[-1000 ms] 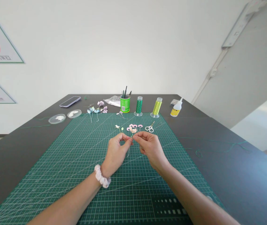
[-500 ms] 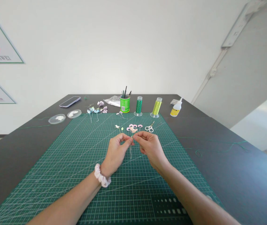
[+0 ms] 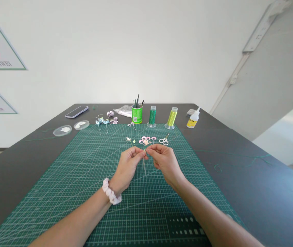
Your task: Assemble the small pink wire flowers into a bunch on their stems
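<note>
My left hand (image 3: pixel 128 165) pinches the stem of a small pale pink artificial flower (image 3: pixel 146 142) between thumb and index finger. Its thin stem ends (image 3: pixel 144 168) hang below the fingers. My right hand (image 3: pixel 163 160) is closed in a pinch at the same stem, fingertips close to the left ones; whether it grips stem or thread is too small to tell. Just beyond the hands lie several pink petal pieces (image 3: pixel 154 138), a white flower piece (image 3: pixel 128 139) and a small green leaf (image 3: pixel 134 141). White-handled scissors (image 3: pixel 164 140) rest to their right.
A green cutting mat (image 3: pixel 84 178) covers the dark table (image 3: pixel 254 192). At the back stand a green can of tools (image 3: pixel 137 114), a green thread spool (image 3: pixel 152 116), a yellow-green spool (image 3: pixel 171 118) and a glue bottle (image 3: pixel 193 119). Leftward are blue flowers (image 3: pixel 102 121), dishes (image 3: pixel 62 130) and a phone (image 3: pixel 76 112).
The flower has turned a little between my fingertips, and its hanging stem ends have swung slightly right. My left wrist has shifted slightly left; my right hand stays nearly in place.
</note>
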Demonstrator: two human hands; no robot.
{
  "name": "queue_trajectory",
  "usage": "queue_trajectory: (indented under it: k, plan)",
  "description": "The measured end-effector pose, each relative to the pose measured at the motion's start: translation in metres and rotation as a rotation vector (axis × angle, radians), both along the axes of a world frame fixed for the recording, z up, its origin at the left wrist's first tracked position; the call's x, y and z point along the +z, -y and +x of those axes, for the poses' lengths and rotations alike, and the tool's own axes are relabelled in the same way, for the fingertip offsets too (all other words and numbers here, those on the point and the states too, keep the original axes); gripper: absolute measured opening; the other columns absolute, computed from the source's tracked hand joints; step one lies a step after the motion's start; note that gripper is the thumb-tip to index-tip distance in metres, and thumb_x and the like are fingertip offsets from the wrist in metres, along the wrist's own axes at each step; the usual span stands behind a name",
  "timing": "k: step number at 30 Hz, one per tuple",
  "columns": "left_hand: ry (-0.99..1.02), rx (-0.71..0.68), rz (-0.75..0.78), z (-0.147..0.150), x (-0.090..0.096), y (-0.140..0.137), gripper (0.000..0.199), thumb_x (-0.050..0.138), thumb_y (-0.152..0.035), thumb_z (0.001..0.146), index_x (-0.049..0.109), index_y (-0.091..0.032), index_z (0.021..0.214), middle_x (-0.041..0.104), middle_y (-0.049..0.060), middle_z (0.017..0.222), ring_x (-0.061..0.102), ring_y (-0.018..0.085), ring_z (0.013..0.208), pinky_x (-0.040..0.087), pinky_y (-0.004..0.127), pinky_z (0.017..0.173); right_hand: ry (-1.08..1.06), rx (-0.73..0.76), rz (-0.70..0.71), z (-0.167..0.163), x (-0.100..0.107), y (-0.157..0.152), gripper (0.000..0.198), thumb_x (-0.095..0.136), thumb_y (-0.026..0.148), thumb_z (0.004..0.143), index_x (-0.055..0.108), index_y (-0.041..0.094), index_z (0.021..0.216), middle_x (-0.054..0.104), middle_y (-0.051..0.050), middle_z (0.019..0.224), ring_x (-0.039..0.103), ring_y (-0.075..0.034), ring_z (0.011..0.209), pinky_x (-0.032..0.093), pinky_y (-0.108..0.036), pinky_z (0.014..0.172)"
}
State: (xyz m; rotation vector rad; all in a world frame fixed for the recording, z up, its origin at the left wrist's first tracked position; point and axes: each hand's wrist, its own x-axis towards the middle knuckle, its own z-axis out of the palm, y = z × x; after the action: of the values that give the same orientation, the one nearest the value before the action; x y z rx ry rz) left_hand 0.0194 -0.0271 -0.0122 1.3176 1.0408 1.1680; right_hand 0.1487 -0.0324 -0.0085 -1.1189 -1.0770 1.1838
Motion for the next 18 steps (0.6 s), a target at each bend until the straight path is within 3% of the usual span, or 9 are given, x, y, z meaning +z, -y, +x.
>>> queue_trajectory:
  k: [18]
  plan:
    - [0.114, -0.07, -0.095, 0.0001, -0.0053, -0.0015, 0.016, 0.065, -0.031, 0.076, 0.065, -0.018, 0.066, 0.065, 0.001, 0.068, 0.054, 0.017, 0.073, 0.039, 0.033, 0.081, -0.032, 0.008, -0.006, -0.0003, 0.0003, 0.0008, 0.022, 0.071, 0.038, 0.065, 0.064, 0.017, 0.064, 0.051, 0.005, 0.047, 0.026, -0.005, 0.036, 0.017, -0.021, 0.035]
